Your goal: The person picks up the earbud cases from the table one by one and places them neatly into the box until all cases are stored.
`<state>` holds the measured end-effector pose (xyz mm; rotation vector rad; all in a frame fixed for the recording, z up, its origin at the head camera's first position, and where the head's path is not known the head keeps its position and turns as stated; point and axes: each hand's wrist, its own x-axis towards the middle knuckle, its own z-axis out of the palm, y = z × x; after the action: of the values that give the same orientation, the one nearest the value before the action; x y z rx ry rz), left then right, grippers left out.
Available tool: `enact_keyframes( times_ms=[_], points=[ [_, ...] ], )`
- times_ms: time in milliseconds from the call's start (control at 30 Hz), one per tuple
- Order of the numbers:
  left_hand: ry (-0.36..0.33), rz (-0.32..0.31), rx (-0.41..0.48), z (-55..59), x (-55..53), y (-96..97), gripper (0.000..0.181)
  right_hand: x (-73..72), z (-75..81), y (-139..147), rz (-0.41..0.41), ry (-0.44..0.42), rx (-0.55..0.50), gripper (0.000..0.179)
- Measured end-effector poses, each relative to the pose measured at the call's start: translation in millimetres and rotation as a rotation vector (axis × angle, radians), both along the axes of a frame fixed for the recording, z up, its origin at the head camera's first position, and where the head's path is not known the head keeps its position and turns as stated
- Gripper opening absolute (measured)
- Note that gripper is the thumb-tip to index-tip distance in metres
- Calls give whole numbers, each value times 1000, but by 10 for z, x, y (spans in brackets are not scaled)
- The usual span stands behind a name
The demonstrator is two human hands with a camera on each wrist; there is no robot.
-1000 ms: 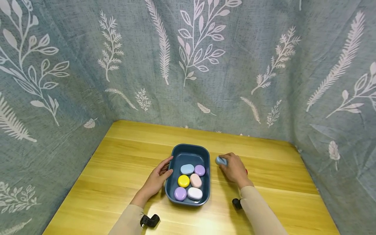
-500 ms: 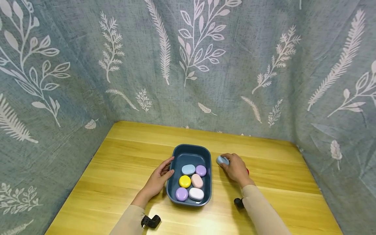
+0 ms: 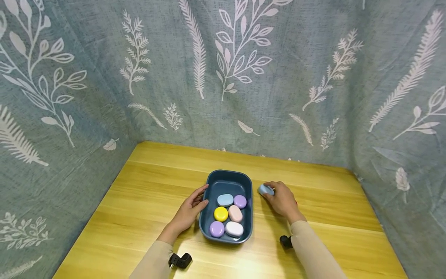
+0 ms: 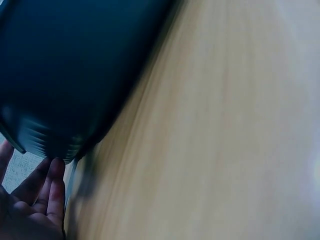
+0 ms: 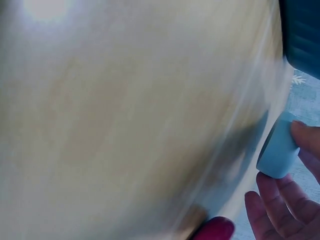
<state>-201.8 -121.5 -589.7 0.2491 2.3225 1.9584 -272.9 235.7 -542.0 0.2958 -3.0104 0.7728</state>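
My right hand [image 3: 283, 199] pinches a light blue oval soap bar [image 3: 266, 190] between thumb and fingers, right of the dark blue tray [image 3: 228, 176]. In the right wrist view this bar [image 5: 278, 150] is tilted, with the thumb on one side and fingertips under its lower end. My left hand [image 3: 188, 211] rests its fingertips against the tray's left side. In the left wrist view its nearly straight fingers [image 4: 56, 187] touch the tray's outer wall [image 4: 75, 75]. Inside the tray lie another light blue bar [image 3: 225, 200], a yellow one [image 3: 221, 214] and several purple, pink and white ones.
A red rounded object [image 5: 216, 230] lies on the table near the right hand, mostly hidden by it in the head view. The wooden table [image 3: 146, 186] is enclosed by leaf-patterned curtains [image 3: 195, 116]. Black wrist cameras hang at both sleeves.
The view has shifted slightly. The light blue bar in my right hand has turned a little, and less of the red object shows behind the hand. The left hand stays at the tray.
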Motion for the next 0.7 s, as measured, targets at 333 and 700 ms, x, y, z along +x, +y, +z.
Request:
enact_keyframes(
  times_ms=[333, 700],
  points=[
    [7, -6, 1, 19, -17, 9, 55, 50, 139, -32, 30, 29, -39, 38],
    [-7, -8, -8, 20, -11, -8, 55, 80, 297, -94, 68, 77, -62, 37]
  ],
)
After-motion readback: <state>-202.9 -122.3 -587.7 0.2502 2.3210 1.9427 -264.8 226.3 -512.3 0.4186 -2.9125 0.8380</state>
